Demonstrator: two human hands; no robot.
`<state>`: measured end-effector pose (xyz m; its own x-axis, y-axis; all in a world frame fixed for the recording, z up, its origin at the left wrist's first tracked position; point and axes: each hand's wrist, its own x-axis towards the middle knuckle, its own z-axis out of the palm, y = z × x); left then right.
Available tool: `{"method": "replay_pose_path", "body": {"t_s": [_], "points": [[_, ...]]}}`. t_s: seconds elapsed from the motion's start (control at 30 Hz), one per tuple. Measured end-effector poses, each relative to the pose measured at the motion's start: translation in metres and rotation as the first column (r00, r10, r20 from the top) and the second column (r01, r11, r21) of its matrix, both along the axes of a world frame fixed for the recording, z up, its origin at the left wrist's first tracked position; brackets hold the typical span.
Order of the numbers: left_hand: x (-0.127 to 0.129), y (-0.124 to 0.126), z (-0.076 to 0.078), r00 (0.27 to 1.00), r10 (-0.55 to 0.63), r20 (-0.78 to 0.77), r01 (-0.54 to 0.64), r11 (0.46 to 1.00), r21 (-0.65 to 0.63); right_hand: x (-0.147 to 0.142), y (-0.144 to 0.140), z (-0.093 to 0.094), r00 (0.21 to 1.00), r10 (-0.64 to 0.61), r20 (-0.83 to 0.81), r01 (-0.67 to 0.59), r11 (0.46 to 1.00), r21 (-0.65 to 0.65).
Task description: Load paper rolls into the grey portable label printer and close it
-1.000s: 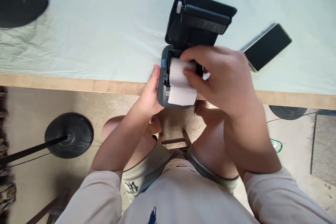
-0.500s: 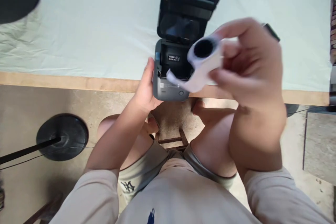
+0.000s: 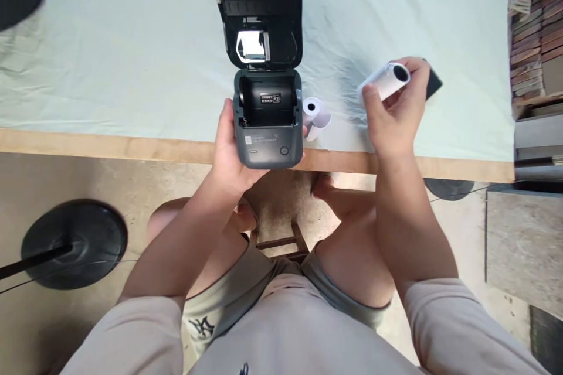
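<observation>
One white paper roll (image 3: pixel 382 83) lies slantwise in the right hand (image 3: pixel 398 123) — clasped between thumb and fingers — while the left hand (image 3: pixel 230 155) cradles the open-lidded printer (image 3: pixel 268 137) from below.

Light is soft and bright over the pale cloth (image 3: pixel 145 53); the open lid (image 3: pixel 264 17) carries one white glare, and the lower-left floor (image 3: pixel 65 322) lies in shadow.

There are two white cylindrical paper rolls (image 3: pixel 383 83) (image 3: pixel 311 117), one dark-grey boxy printer (image 3: pixel 268 111), one part-hidden black phone (image 3: pixel 433 80) and two round black bases (image 3: pixel 90 240) (image 3: pixel 449 188).
</observation>
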<state>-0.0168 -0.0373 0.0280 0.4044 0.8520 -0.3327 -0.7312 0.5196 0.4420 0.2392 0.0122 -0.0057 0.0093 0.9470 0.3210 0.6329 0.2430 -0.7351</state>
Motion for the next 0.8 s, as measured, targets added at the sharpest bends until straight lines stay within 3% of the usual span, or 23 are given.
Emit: {"method": "replay_pose_path", "body": {"t_s": [0.1, 0.23, 0.37, 0.43, 0.63, 0.8], "points": [[-0.001, -0.001, -0.001, 0.999, -0.008, 0.032, 0.008, 1.000, 0.013, -0.006, -0.002, 0.000, 0.990, -0.135, 0.046, 0.131, 0.988, 0.085], [-0.003, -0.004, -0.002, 1.000, 0.005, 0.001, -0.005, 1.000, 0.001, -0.013, -0.003, 0.002, 0.966, -0.064, 0.250, 0.072, 0.997, -0.024], [-0.003, -0.003, -0.004, 1.000, -0.002, -0.023, 0.003, 1.000, 0.017, -0.026, -0.011, 0.014, 0.962, -0.096, 0.256, 0.021, 0.959, 0.283], [-0.002, -0.003, -0.004, 1.000, 0.009, -0.027, -0.008, 0.999, 0.034, -0.038, -0.022, 0.020, 0.948, -0.131, 0.289, 0.030, 0.944, 0.330], [0.003, -0.002, 0.002, 0.995, 0.053, -0.078, -0.055, 0.998, -0.023, -0.075, -0.043, 0.015, 0.836, -0.030, 0.548, -0.038, 0.993, 0.112], [0.003, -0.001, -0.003, 0.991, 0.047, -0.126, -0.045, 0.999, 0.017, -0.081, -0.039, 0.004, 0.834, -0.024, 0.551, -0.048, 0.992, 0.116]]}}
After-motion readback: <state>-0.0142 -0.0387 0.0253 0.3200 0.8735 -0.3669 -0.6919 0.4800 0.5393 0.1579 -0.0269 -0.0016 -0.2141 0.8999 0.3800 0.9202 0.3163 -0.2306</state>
